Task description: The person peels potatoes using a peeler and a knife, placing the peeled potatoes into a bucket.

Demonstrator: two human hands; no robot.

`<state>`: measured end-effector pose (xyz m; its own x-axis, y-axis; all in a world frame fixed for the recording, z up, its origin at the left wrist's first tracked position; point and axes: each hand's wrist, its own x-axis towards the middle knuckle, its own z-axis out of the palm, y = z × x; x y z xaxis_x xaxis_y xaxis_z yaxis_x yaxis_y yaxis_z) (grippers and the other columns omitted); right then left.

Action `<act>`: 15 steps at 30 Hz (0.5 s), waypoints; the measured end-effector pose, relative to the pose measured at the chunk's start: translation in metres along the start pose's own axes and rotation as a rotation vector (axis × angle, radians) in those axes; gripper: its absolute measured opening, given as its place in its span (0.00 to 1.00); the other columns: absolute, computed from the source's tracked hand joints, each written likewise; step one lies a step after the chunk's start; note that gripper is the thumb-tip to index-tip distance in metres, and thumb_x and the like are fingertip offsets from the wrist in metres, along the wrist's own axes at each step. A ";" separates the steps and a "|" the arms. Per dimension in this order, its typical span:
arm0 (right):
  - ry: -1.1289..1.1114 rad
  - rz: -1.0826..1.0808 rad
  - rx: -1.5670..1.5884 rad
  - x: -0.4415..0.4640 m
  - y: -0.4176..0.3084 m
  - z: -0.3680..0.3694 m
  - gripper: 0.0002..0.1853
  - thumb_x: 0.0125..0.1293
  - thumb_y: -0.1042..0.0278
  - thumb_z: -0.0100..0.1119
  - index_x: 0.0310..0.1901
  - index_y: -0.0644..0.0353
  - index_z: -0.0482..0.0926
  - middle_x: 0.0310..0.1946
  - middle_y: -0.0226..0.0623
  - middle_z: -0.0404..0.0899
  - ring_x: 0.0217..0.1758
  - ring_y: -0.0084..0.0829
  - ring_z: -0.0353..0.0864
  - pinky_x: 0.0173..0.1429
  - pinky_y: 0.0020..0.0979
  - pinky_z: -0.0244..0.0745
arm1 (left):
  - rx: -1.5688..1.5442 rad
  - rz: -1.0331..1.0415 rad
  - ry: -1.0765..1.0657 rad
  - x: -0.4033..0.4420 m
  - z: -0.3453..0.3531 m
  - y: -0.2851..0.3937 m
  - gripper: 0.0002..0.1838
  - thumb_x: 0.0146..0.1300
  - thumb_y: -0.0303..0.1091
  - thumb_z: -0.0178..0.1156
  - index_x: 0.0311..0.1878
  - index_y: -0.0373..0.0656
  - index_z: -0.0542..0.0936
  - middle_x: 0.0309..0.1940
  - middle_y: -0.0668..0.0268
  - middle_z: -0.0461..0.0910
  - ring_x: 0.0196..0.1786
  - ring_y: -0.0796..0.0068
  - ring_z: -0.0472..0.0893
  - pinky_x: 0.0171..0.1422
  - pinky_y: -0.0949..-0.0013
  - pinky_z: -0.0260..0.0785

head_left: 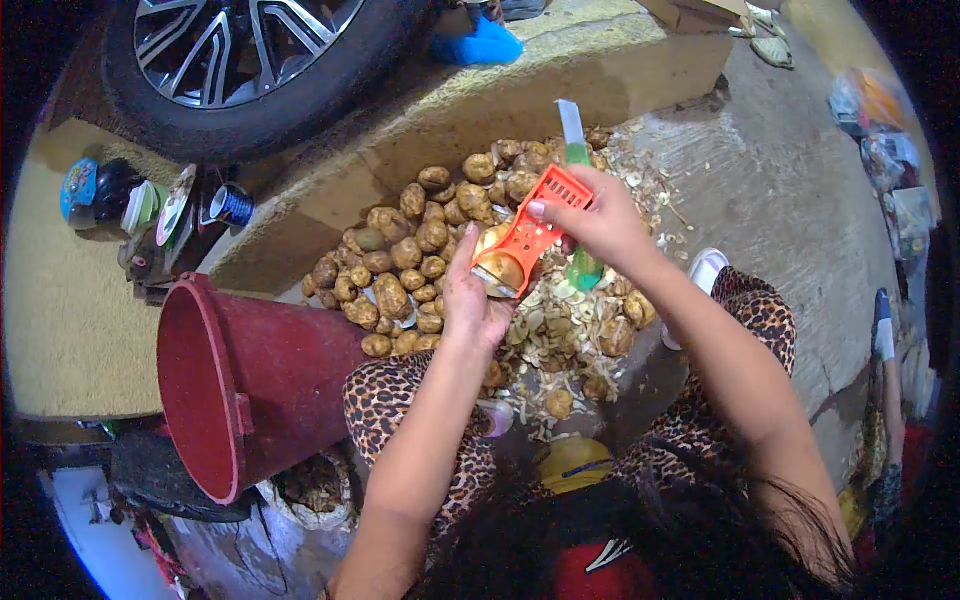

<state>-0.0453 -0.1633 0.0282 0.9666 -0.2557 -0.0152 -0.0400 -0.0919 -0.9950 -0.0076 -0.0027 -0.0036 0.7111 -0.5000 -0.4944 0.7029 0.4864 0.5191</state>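
My left hand (pixel 474 305) is closed round a partly peeled potato (pixel 499 268), its pale flesh showing beside brown skin. Against the potato lies the blade end of an orange peeler (pixel 538 226), whose slotted handle my right hand (pixel 603 218) grips. A knife with a green handle (pixel 584 270) and a pale blade (pixel 571 124) also passes through my right hand, blade pointing away. Unpeeled potatoes (pixel 432 236) are heaped on the floor beyond my left hand, and peelings (pixel 545 345) lie below both hands.
A red bucket (pixel 290 375) lies tipped at the left, its mouth facing left. Behind the potatoes runs a concrete ledge (pixel 600 80) with a wheel (pixel 240 60) on it. Bags (pixel 885 120) and a long handle (pixel 890 380) are at the right.
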 end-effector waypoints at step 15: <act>0.058 -0.017 0.061 0.016 -0.005 -0.029 0.12 0.52 0.59 0.65 0.29 0.59 0.76 0.19 0.26 0.75 0.15 0.15 0.69 0.18 0.19 0.64 | 0.184 -0.021 -0.142 -0.015 -0.007 0.016 0.20 0.65 0.46 0.46 0.43 0.36 0.73 0.36 0.57 0.79 0.37 0.66 0.81 0.40 0.63 0.76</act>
<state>-0.0374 -0.1947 0.0361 0.9507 -0.3102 0.0055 -0.0068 -0.0387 -0.9992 -0.0067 0.0172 0.0075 0.6774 -0.6110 -0.4097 0.6928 0.3423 0.6347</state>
